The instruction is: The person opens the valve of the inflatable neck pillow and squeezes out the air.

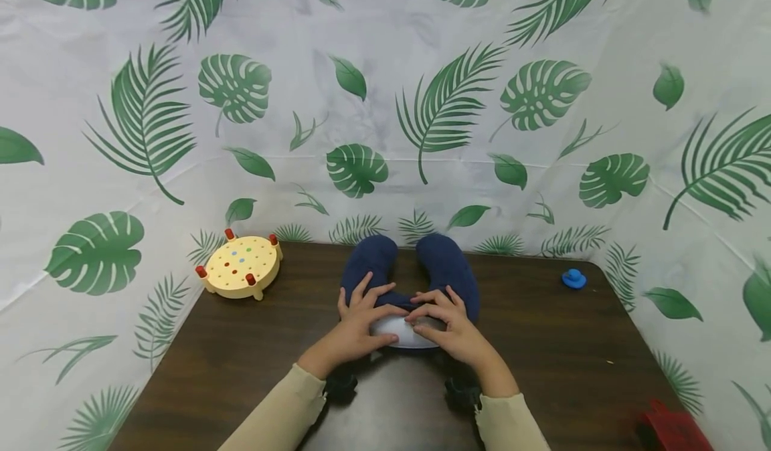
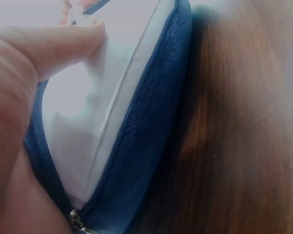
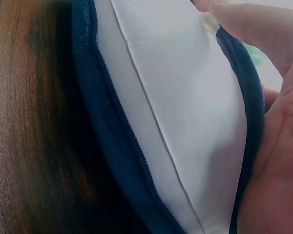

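A navy U-shaped neck pillow (image 1: pixel 448 267) lies on the table with its curved end toward me. The cover's zipper (image 3: pixel 122 122) is undone, and a smooth white inner lining (image 2: pixel 83 117) bulges through the slit. My left hand (image 1: pixel 357 324) holds the slit's far edge, its thumb on the white lining and its other fingers spread over the navy cover. Opposite it, my right hand (image 1: pixel 456 327) pinches near the middle of the same edge. A small pale piece shows by the fingertips; what it is stays unclear. At the slit's left end is the metal zipper pull (image 2: pixel 77 219).
A round yellow pegboard (image 1: pixel 243 263) with red pegs stands at the back left. Toward the back right lies a small blue knobbed piece (image 1: pixel 574 278). A red object (image 1: pixel 674 427) is partly cut off at the front right. Leaf-print cloth (image 1: pixel 373 116) hangs around the dark wooden table (image 1: pixel 566 350).
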The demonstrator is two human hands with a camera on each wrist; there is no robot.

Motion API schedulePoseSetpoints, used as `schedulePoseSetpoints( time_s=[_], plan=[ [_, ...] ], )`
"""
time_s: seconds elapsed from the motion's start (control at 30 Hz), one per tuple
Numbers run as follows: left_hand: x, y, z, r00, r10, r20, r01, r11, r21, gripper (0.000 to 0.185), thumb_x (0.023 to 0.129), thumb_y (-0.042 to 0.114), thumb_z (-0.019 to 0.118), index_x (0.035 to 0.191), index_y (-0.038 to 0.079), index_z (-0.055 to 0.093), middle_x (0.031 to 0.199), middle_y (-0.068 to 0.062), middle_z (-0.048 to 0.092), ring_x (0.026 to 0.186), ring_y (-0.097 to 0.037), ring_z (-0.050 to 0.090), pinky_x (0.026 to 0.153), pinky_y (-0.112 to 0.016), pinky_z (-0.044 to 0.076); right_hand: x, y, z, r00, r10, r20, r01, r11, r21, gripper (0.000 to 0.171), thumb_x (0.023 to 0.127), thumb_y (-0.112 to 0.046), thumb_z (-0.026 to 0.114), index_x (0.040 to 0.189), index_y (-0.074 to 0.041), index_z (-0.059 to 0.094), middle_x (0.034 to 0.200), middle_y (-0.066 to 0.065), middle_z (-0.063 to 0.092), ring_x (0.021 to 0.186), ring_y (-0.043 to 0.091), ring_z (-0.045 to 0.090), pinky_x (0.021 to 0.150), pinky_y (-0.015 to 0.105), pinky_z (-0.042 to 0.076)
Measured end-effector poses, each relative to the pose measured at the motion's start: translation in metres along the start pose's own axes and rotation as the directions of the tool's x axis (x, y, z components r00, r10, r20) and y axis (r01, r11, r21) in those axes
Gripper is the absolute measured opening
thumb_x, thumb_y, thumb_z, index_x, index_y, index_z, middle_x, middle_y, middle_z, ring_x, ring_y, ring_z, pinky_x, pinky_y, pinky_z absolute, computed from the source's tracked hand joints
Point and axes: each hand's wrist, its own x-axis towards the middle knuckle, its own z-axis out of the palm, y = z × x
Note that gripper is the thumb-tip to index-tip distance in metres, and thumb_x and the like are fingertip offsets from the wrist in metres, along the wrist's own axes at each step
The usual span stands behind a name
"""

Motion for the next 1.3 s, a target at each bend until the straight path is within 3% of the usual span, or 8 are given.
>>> schedulePoseSetpoints(
  time_s=[0.57,0.8,1.07,1.3],
  plan=[
    [0.0006,-0.0026,-0.0014,1.000,0.015,0.020,-0.015,1.000,-0.028,0.044,0.099,0.037,0.081,0.142,0.035,0.071,0.175,-0.007,0.037,0.170,-0.044,-0.003,0.112,-0.090,-0.016,0.0002,0.0027,0.0013,1.000,0.010,-0.003,-0.009,0.997,0.077,0.017,0.098,-0.018,0.081,0.102,-0.034,0.074,0.139,0.003,0.066,0.148,0.038,0.052,0.127,0.074,-0.007],
    [-0.0001,-0.0008,-0.0034,1.000,0.020,0.017,-0.019,0.999,-0.037,0.044,0.100,0.035,0.080,0.143,0.033,0.071,0.175,-0.005,0.037,0.170,-0.045,-0.003,0.112,-0.089,-0.016,0.0010,0.0001,0.0006,1.000,0.011,0.000,-0.011,0.996,0.086,0.007,0.100,-0.026,0.079,0.099,-0.021,0.074,0.138,0.002,0.066,0.148,0.037,0.052,0.126,0.075,-0.006],
    [-0.0009,-0.0039,-0.0023,1.000,0.008,0.024,-0.007,1.000,-0.021,0.043,0.101,0.041,0.078,0.143,0.042,0.069,0.177,0.001,0.034,0.171,-0.040,-0.004,0.114,-0.088,-0.015,-0.0014,0.0020,-0.0024,0.999,0.035,-0.038,-0.030,0.992,0.121,0.019,0.100,-0.016,0.078,0.092,-0.030,0.070,0.137,0.003,0.070,0.147,0.035,0.057,0.129,0.073,-0.002],
    [0.0006,-0.0018,-0.0026,1.000,0.021,0.006,-0.020,0.999,-0.036,0.043,0.099,0.036,0.081,0.141,0.036,0.072,0.174,-0.007,0.039,0.169,-0.046,0.000,0.112,-0.090,-0.014,-0.0006,0.0060,-0.0013,0.998,0.028,-0.049,-0.021,0.991,0.129,0.019,0.102,-0.013,0.076,0.092,-0.027,0.068,0.134,0.006,0.071,0.144,0.037,0.059,0.129,0.075,-0.002]
  ],
)
